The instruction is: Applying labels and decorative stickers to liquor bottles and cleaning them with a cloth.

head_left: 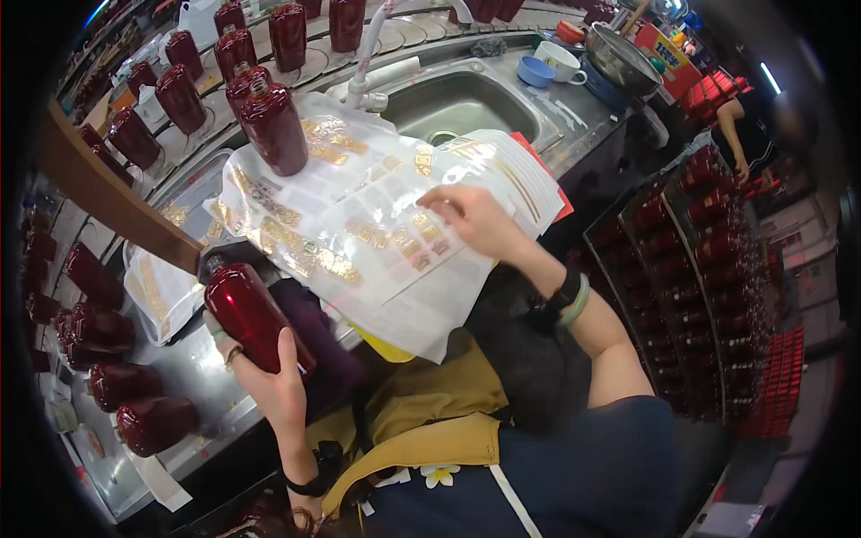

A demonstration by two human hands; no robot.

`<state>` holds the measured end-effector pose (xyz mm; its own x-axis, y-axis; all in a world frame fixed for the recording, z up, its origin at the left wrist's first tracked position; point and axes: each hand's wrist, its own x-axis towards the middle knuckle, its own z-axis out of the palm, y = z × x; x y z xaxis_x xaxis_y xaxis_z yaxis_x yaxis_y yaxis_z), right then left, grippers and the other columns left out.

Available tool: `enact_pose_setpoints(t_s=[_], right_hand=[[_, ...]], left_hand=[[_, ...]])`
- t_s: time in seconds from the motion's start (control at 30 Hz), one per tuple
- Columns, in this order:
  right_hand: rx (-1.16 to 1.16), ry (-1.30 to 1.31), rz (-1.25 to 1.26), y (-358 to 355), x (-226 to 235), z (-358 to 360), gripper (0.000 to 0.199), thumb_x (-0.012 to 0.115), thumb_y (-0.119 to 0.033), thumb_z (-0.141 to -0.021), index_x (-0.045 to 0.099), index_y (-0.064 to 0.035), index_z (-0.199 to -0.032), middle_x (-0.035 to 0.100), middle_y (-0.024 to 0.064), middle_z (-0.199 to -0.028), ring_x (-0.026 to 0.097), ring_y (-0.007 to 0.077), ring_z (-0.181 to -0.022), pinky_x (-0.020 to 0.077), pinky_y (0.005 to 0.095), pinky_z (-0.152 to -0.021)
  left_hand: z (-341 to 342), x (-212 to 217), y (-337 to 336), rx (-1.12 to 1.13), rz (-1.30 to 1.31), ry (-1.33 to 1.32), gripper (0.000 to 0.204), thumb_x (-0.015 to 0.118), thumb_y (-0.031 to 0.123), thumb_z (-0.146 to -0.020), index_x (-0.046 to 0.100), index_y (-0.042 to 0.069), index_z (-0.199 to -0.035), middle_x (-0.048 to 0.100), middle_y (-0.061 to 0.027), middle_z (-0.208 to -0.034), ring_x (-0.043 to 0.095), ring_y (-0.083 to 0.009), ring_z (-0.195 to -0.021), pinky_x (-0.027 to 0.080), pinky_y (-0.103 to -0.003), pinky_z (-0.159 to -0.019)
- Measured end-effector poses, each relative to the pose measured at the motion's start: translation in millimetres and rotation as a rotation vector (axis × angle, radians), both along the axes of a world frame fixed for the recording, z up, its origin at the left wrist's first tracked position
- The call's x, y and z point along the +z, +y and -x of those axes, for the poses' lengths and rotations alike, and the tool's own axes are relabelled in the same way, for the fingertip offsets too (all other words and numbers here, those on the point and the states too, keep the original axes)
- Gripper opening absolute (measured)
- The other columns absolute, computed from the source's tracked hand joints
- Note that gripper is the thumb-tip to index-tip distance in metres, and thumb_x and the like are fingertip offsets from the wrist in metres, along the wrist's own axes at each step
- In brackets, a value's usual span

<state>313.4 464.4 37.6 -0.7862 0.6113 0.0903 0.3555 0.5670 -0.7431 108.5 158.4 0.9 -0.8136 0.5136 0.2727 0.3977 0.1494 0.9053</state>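
At my left in the head view, my left hand (265, 372) is wrapped around the red bottle (247, 309), while my right hand (475, 220) is half-curled over the gold stickers (408, 244); I can't tell if it holds one. I'd best steady the glass and touch only sticker edges. The bottle looks glossy, tilted, its neck pointing away.

held bottle (247, 309) left of the sticker sheets (359, 206), sink (462, 103) behind them, bottle rows (695, 278) to the right

Left hand (276, 381) in a grip, right hand (482, 220) loosely bent.
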Motion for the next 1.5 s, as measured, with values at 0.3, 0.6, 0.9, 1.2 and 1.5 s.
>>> enact_pose_setpoints(t_s=[0.3,0.6,0.9,1.2,1.5], right_hand=[[-0.05,-0.316,-0.239,172,-42,49,0.03,0.078,-0.029,-0.086,0.078,-0.0011,-0.099,0.077,0.0193,-0.091,0.074,0.0332,-0.084,0.0565,0.0415,-0.079],[-0.164,-0.499,-0.263,227,-54,87,0.036,0.078,-0.039,-0.083,0.082,-0.0123,-0.108,0.079,0.017,-0.105,0.075,0.0375,-0.103,0.0595,0.047,-0.091],[-0.277,-0.755,-0.569,230,-78,118,0.036,0.073,-0.027,-0.083,0.079,-0.0066,-0.112,0.076,0.0216,-0.111,0.073,0.0412,-0.108,0.06,0.0504,-0.091],[0.139,0.165,-0.568,53,47,110,0.01,0.075,-0.01,-0.094,0.073,-0.002,-0.099,0.071,0.0093,-0.09,0.065,0.0223,-0.072,0.0514,0.0336,-0.068],[0.315,0.264,-0.389,-92,85,115,0.01,0.079,-0.006,-0.09,0.071,-0.0018,-0.095,0.064,0.0064,-0.088,0.058,0.0146,-0.059,0.0445,0.0299,-0.056]], left_hand=[[-9,8,5,0.059,0.05,-0.012,0.089,0.073,0.006,-0.091,0.024,-0.002,-0.164,0.036,-0.0203,-0.162,0.041,-0.03,-0.146,0.033,-0.042,-0.121],[-13,6,2,0.123,0.138,-0.068,0.093,0.073,0.005,-0.089,0.021,-0.001,-0.166,0.033,-0.0207,-0.165,0.037,-0.0322,-0.15,0.03,-0.043,-0.124],[-10,7,1,0.087,0.129,-0.129,0.103,0.079,0.009,-0.085,0.018,-0.002,-0.167,0.036,-0.0202,-0.162,0.041,-0.0305,-0.145,0.032,-0.041,-0.122],[5,12,-18,-0.02,0.133,0.002,0.079,0.086,0.02,-0.083,0.043,-0.005,-0.145,0.052,-0.0213,-0.133,0.045,-0.0352,-0.131,0.035,-0.047,-0.113],[7,39,-21,0.076,0.214,0.096,0.095,0.091,0.027,-0.079,0.04,-0.009,-0.15,0.043,-0.026,-0.147,0.04,-0.0395,-0.14,0.036,-0.049,-0.118]])
